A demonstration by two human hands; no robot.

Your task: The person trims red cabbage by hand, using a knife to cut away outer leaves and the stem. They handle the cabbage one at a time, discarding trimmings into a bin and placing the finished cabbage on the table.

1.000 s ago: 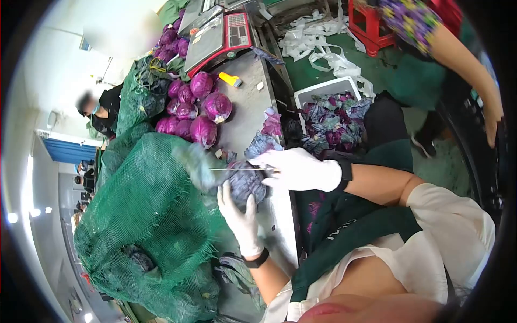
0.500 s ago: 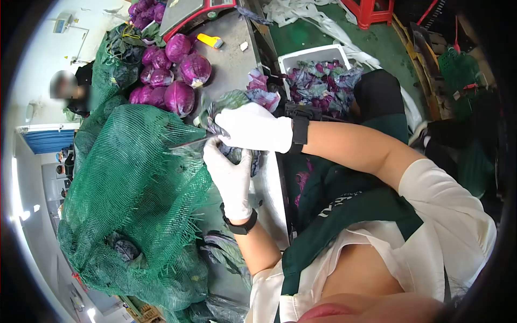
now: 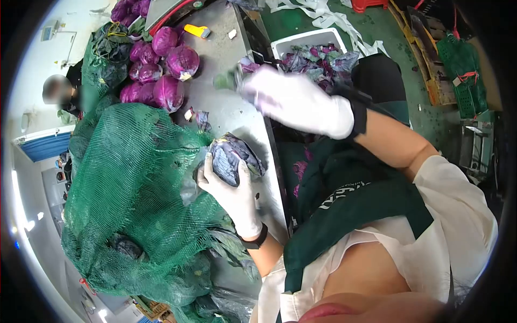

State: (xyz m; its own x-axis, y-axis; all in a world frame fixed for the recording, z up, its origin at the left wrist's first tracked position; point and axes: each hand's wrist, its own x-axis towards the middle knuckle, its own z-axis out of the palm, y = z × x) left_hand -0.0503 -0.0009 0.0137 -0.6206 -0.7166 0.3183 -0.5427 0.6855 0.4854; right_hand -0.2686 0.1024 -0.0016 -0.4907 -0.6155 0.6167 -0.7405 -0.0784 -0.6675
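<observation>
Finding one: the green net sack (image 3: 140, 204) lies slumped along the steel table (image 3: 229, 107). It holds the same place as half a second ago.

Finding two: the white crate (image 3: 308, 39) of stripped leaves sits past the table's edge, by my knee. The heap of purple cabbages (image 3: 161, 70) lies at the far end of the table, well apart from my work.

Finding three, the change: my right hand (image 3: 296, 99) has left the cabbage (image 3: 231, 159) and swung out toward the crate. Half a second ago it was pressed on the head with a thin blade beside my other hand. It is now blurred by motion. A greenish smear shows at its fingertips, but I cannot tell whether it is closed on a leaf, the blade or nothing.

Finding four: my left hand (image 3: 234, 196) alone holds the cabbage. Its fingers wrap snugly round the underside, just beside the sack's mouth, and dark outer leaves hang loose. I judge one outer layer has come off.
</observation>
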